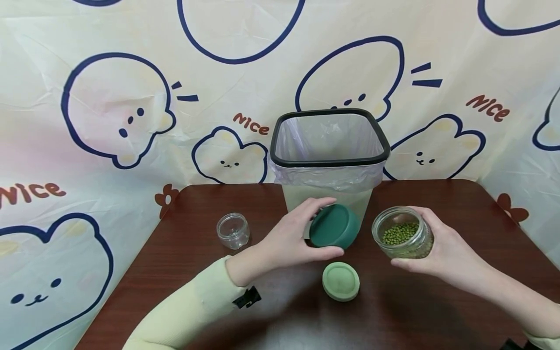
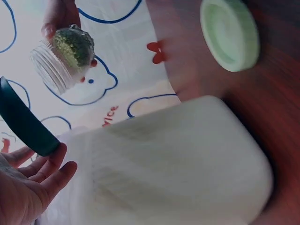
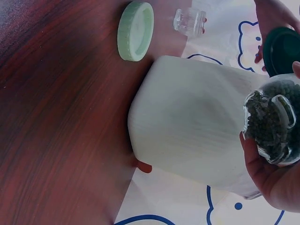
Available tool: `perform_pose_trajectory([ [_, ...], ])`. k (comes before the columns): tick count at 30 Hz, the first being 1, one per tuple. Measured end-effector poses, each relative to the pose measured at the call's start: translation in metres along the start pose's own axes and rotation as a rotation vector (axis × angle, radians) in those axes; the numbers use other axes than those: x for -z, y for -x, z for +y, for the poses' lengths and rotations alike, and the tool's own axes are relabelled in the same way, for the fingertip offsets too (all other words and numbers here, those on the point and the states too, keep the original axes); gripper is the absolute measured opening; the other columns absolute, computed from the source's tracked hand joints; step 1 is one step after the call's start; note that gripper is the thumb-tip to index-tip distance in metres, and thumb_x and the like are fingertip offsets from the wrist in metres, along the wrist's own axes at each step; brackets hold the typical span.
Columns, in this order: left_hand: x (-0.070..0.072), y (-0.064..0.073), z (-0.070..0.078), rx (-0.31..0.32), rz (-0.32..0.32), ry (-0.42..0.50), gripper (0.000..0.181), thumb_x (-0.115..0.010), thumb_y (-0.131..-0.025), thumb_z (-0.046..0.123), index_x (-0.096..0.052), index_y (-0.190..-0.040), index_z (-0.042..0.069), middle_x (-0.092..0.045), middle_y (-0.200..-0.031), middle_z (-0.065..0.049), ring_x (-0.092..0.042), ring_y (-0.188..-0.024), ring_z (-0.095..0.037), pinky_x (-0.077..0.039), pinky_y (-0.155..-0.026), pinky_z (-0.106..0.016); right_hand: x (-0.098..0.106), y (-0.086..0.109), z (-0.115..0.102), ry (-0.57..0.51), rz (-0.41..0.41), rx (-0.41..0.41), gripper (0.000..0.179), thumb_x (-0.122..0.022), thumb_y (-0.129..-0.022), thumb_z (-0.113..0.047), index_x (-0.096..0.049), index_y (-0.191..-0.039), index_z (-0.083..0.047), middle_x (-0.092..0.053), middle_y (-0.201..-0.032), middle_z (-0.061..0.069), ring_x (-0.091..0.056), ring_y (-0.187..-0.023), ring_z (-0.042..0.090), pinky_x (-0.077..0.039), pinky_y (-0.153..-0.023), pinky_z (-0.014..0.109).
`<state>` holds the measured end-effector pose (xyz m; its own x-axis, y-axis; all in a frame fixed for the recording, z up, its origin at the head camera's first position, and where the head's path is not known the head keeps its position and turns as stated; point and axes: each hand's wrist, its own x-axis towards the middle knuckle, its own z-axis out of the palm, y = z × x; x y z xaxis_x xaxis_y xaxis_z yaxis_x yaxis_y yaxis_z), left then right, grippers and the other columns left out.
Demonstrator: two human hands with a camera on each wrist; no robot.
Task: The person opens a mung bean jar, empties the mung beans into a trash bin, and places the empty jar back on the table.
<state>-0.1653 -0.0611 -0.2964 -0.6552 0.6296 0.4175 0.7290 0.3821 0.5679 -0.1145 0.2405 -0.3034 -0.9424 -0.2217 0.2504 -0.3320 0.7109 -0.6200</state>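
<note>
In the head view my left hand (image 1: 297, 233) holds a dark green lid (image 1: 334, 226) by its edge, thumb below and fingers above, in front of the bin. My right hand (image 1: 446, 248) grips a clear jar (image 1: 422, 243) with green mung beans (image 1: 400, 234) inside, its uncovered mouth tipped toward me and the left. Lid and jar are apart, both raised above the table. The right wrist view shows the bean-filled jar (image 3: 272, 122) from its base, with fingers curled round it. On the table between the hands lies a light green lid (image 1: 341, 281).
A bin (image 1: 328, 187) with a black rim and a plastic liner stands at the back of the dark wooden table (image 1: 280, 311). To the left sits a small clear jar (image 1: 233, 231) without a lid. A cartoon-print cloth (image 1: 131, 194) hangs behind the table.
</note>
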Motion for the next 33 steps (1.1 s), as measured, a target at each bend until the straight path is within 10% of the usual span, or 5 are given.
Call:
perform_pose_trajectory([
  [16,0.025,0.057,-0.036,0.125,-0.002,-0.037,0.077,-0.079,-0.079,0.042,-0.042,-0.142,0.019,-0.05,-0.125,0.009,-0.05,-0.108,-0.008,-0.052,-0.084,-0.032,-0.003,0.0,0.003,-0.01,0.035,0.037,0.089,-0.091,-0.066,-0.031,-0.04,-0.136,-0.013,-0.058,-0.117,0.003,-0.051,-0.098,-0.001,-0.04,-0.076,0.011],
  [33,0.016,0.095,-0.08,0.233,-0.24,-0.342,0.083,-0.081,-0.074,0.046,-0.043,-0.142,0.019,-0.051,-0.124,0.002,-0.053,-0.102,-0.012,-0.051,-0.08,-0.034,-0.004,0.001,0.004,-0.003,0.038,0.027,0.089,-0.091,-0.067,-0.032,-0.04,-0.137,-0.013,-0.057,-0.118,0.003,-0.049,-0.1,-0.001,-0.039,-0.077,0.012],
])
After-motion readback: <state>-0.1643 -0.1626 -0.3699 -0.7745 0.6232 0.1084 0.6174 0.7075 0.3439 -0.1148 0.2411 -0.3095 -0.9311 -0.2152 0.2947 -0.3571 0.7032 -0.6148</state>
